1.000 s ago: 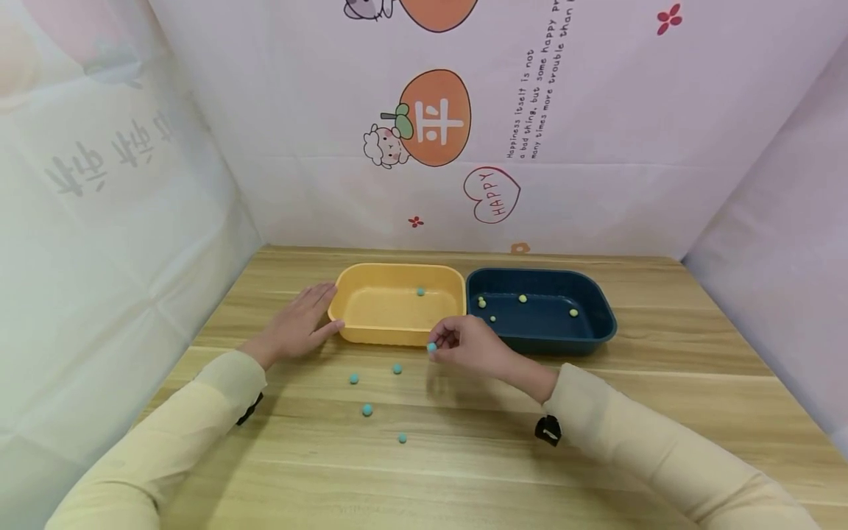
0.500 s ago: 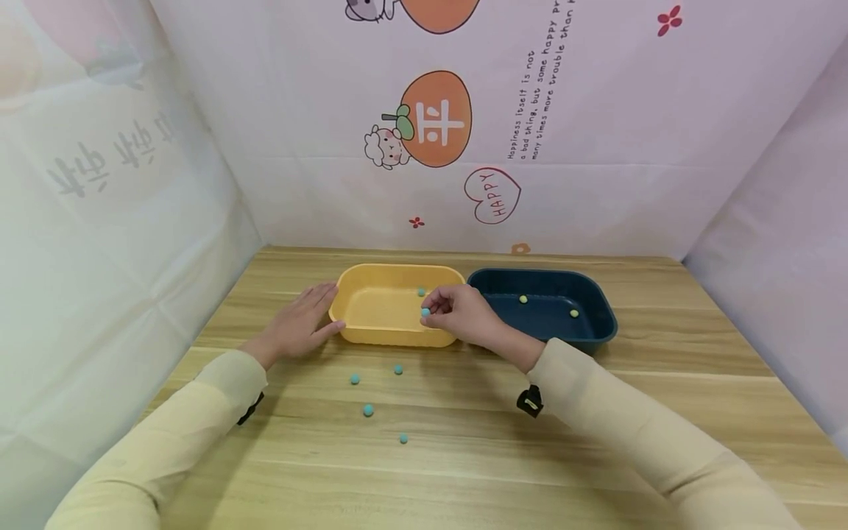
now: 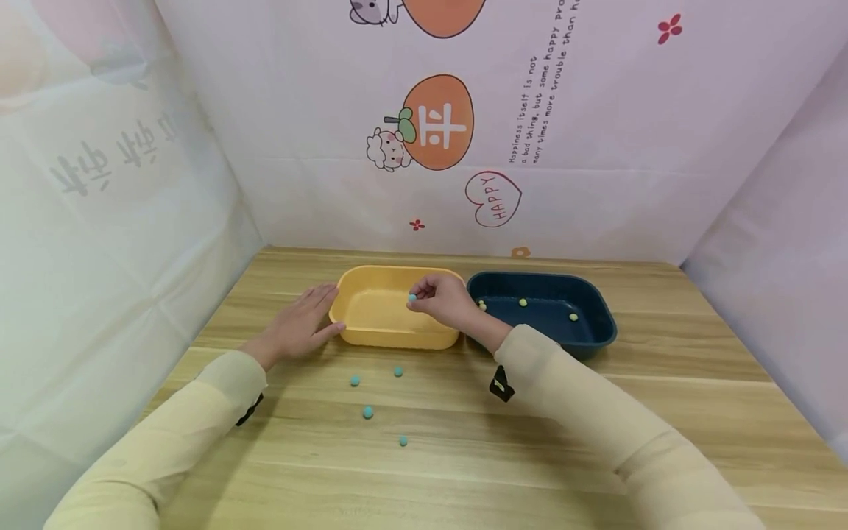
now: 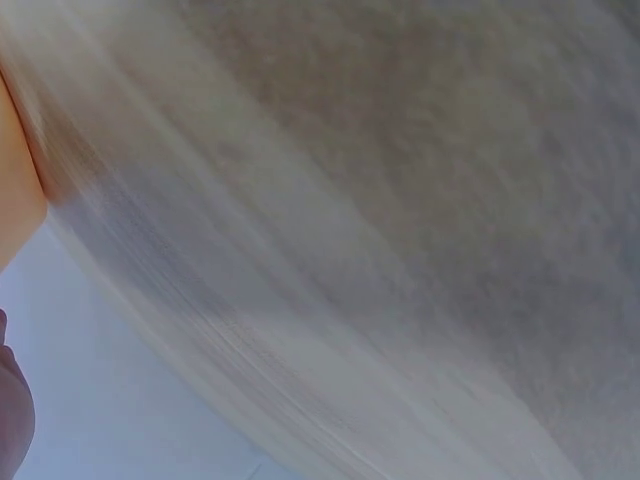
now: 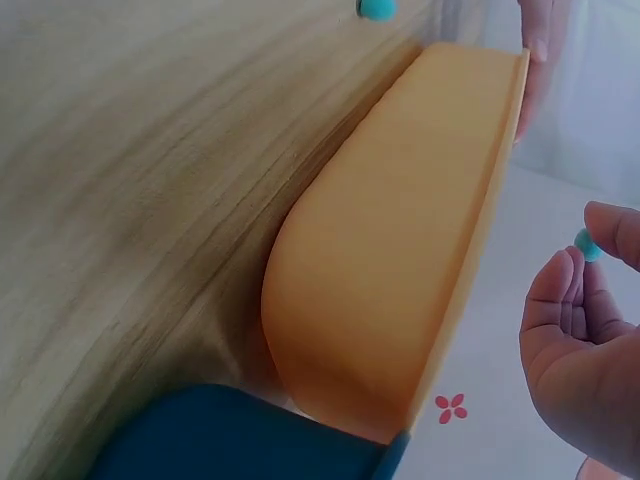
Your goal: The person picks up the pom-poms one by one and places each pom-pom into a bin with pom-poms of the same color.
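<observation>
Turquoise ball (image 3: 412, 298) was pinched by right hand (image 3: 445, 300), held above yellow tray (image 3: 391, 338); tray's left end was touched by left hand (image 3: 294, 324), fingers extended. Four more balls (image 3: 367, 412) were seen on table (image 3: 298, 471).

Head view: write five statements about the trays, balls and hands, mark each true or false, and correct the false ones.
1. The right hand pinches a blue ball over the yellow tray. True.
2. The left hand grips a ball too. False: it touches the yellow tray instead.
3. Four blue balls lie on the table. True.
4. The navy tray stands right of the yellow tray. True.
5. The navy tray holds red balls. False: it holds yellow balls.
</observation>
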### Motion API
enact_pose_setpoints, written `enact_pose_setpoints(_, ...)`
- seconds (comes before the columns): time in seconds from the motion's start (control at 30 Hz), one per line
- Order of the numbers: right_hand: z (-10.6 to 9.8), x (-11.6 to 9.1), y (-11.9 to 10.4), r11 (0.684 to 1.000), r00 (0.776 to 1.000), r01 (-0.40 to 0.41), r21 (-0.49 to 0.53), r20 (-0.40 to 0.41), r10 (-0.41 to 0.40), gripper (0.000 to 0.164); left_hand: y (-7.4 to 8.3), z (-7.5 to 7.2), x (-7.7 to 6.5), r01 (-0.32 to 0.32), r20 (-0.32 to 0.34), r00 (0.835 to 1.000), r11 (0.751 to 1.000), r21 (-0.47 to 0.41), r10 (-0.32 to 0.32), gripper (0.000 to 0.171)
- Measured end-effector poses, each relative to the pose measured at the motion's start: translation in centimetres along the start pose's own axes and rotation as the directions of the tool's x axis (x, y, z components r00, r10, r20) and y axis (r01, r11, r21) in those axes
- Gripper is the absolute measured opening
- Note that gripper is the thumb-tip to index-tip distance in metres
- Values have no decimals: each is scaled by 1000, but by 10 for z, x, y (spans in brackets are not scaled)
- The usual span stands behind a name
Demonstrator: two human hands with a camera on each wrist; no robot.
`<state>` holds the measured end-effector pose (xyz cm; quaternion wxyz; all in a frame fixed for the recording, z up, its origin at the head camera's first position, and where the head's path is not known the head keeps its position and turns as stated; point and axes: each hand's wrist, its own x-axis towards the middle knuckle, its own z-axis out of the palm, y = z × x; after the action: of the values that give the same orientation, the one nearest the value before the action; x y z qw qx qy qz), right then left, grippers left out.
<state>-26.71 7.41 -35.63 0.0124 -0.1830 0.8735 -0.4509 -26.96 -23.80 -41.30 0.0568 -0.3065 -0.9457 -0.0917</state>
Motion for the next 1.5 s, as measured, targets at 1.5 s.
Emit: enact_pose_setpoints(1.5,30,48,4,976,975,-214,38,-49,216,15,2,-1,-1,13,25,1000,1000,-9,-13,79)
